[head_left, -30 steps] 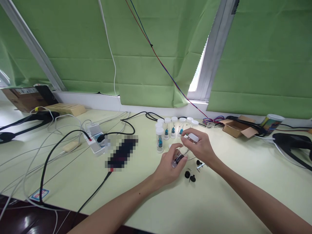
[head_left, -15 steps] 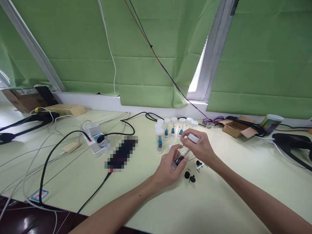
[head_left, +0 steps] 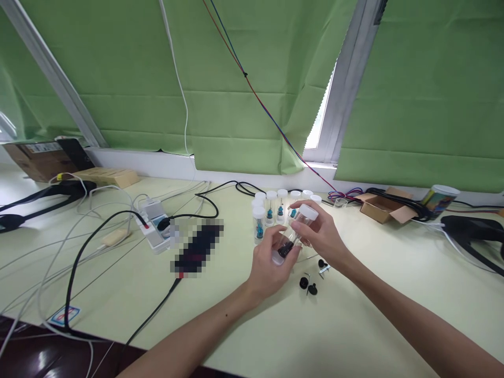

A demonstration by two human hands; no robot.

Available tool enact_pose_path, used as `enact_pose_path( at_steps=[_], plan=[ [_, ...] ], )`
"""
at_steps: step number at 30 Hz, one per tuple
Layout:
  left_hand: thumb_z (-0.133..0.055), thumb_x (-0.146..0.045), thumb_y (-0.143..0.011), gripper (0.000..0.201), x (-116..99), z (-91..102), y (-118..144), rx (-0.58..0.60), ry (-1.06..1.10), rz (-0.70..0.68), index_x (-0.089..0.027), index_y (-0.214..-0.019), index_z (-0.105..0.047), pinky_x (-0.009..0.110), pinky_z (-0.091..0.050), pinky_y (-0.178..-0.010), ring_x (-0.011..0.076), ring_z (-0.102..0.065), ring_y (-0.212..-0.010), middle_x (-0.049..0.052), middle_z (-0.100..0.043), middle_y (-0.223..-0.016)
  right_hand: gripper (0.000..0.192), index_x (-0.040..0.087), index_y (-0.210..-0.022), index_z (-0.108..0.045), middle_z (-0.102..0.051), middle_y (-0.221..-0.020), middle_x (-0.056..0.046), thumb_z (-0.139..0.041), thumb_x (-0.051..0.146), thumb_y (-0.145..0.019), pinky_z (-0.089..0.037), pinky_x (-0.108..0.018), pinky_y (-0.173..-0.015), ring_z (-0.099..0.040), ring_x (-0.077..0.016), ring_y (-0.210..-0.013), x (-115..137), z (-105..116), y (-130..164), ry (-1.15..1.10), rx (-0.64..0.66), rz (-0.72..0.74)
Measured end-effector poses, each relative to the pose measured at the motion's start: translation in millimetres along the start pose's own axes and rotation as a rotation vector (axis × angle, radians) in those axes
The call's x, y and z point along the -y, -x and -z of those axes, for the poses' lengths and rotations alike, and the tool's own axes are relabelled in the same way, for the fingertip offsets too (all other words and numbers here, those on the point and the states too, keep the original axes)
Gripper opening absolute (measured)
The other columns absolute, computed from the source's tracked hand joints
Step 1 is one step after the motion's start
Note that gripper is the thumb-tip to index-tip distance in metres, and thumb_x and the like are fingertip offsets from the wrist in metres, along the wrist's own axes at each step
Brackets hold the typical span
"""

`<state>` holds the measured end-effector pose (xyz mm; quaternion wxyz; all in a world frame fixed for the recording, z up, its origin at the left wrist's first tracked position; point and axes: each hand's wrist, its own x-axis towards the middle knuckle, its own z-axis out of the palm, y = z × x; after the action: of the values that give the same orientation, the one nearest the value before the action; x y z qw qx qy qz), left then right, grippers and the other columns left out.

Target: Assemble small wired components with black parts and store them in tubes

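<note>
Tilting above the table [head_left: 354,325] at frame centre, a clear plastic vial [head_left: 292,236] with a white cap [head_left: 307,211] holds a small black part at its lower end. The left hand [head_left: 271,262] has its fingers curled around the lower end; the right hand [head_left: 321,236] pinches the capped end between thumb and fingers. Just behind stands a row of capped vials [head_left: 271,210] containing blue parts. Loose black parts [head_left: 308,285] lie below the hands. A white power strip [head_left: 153,226] sits left of centre.

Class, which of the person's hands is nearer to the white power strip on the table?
Left. The left hand lies closer to the power strip; the right hand is farther right, beyond it.
</note>
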<state>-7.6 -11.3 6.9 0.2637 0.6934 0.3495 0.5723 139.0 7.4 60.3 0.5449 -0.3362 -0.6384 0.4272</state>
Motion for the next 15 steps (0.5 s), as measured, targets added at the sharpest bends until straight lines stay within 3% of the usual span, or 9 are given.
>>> enact_pose_path(
  at_steps=[7,12,15],
  plan=[
    [-0.061,-0.029,-0.086,0.030,-4,4.7,-7,-0.077,-0.113,0.003,-0.022,-0.112,-0.047,0.028,-0.048,-0.068,0.0147,-0.060,-0.073,0.001,-0.062,-0.083,0.029,0.019,-0.096,-0.060,-0.056,-0.070,0.002,-0.072,0.038,-0.078,-0.038,-0.023,-0.044,-0.048,-0.0100,-0.053,1,0,0,0.027,0.088,-0.038],
    [-0.065,-0.019,-0.081,0.031,-8,7.6,-10,-0.253,-0.329,-0.373,-0.020,-0.109,-0.052,0.038,-0.049,-0.087,0.0229,-0.057,-0.104,0.011,-0.056,-0.109,0.029,0.019,-0.092,-0.060,-0.048,-0.064,0.005,-0.074,0.038,-0.075,-0.036,-0.023,-0.043,-0.045,-0.0097,-0.052,0,14,-9,0.126,-0.128,0.087],
    [-0.061,-0.011,-0.081,0.027,-5,6.1,-6,-0.232,-0.337,-0.500,-0.020,-0.105,-0.052,0.032,-0.050,-0.077,0.0191,-0.059,-0.090,0.008,-0.058,-0.095,0.029,0.020,-0.077,-0.052,-0.046,-0.065,0.005,-0.073,0.040,-0.077,-0.037,-0.024,-0.047,-0.045,-0.0095,-0.052,-11,21,-14,0.277,-0.276,0.148]
  ],
)
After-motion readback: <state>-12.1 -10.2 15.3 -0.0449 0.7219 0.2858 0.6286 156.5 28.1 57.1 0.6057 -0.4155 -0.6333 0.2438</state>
